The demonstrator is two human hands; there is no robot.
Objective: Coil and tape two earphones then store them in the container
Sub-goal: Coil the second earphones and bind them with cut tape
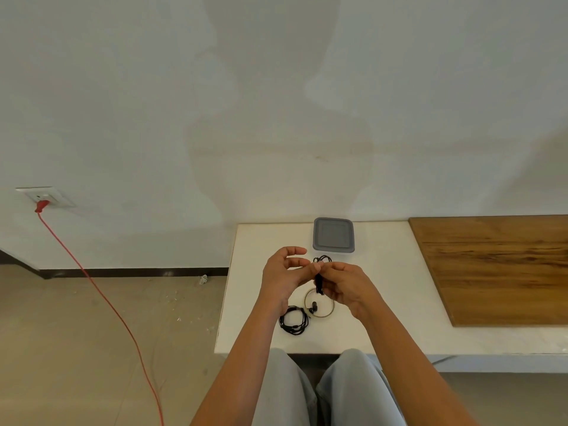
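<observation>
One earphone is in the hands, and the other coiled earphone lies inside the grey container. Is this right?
No. The head view shows the other coiled earphone lying on the table, near the tape roll, not inside the grey container.

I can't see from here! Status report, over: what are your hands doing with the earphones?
Right hand grips coiled earphone, left hand touching it. On table, second earphone coiled. Lid on grey container. Over.

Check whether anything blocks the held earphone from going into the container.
The table between the earphone, gripped by the right hand, and the container shows nothing in the way. The container's grey lid looks to be on, though, so that blocks entry.
</observation>
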